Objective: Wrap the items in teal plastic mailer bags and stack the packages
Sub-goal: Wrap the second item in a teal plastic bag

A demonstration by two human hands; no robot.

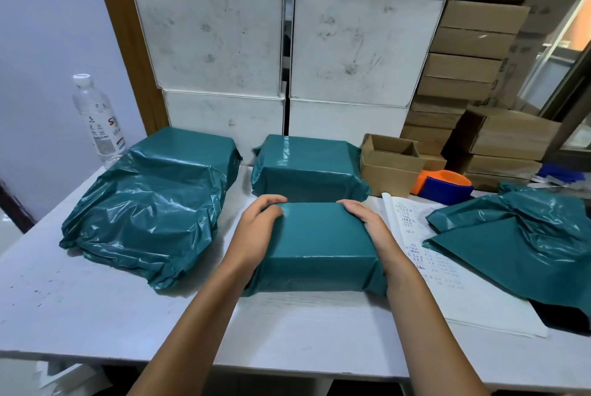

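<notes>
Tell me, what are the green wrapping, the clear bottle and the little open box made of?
Wrapping on the held package: thin glossy plastic film, judging by its creases and sheen. Bottle: clear plastic, seemingly, with a white cap. Open box: brown corrugated cardboard, matte, by its colour and folded flaps.

Can't tell what's inside the teal plastic-wrapped package between the hands, the wrap covers it completely. Same with the wrapped teal parcel behind it and the lumpy teal bundle on the left. The pile of loose teal mailer bags runs off the right edge. Handwriting on the white paper sheet is too small to read, and the clear plastic bottle's label is blurry.
</notes>
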